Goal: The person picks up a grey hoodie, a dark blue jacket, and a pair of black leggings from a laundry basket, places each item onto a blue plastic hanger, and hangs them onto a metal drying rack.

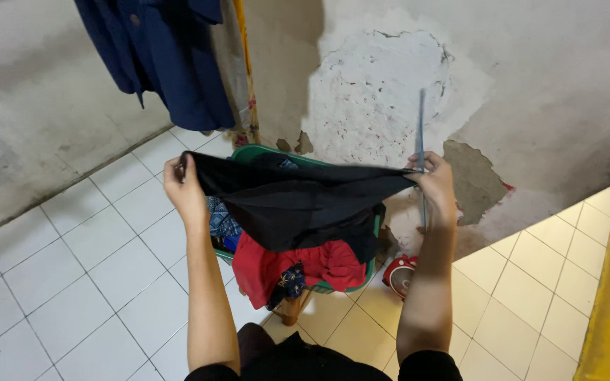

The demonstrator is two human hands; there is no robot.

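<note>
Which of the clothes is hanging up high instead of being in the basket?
The dark blue garment at the top left hangs by the wall. The red and other clothes lie in the green basket.

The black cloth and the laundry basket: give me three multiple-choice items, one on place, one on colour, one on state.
1. Where does the green basket of clothes stand?
A. on the tiled floor by the wall
B. on a table
C. on a bed

2. What colour is the garment hanging over the basket's front edge?
A. white
B. red
C. yellow

3. How is the black cloth held?
A. folded into a small square
B. bunched in one hand
C. stretched between both hands

Answers:
1. A, since white tiles surround it and the peeling wall rises just behind.
2. B, as the draped piece is plainly red.
3. C, because the left hand grips one end and the right hand the other, right hand also holding a thin blue hanger.
</note>
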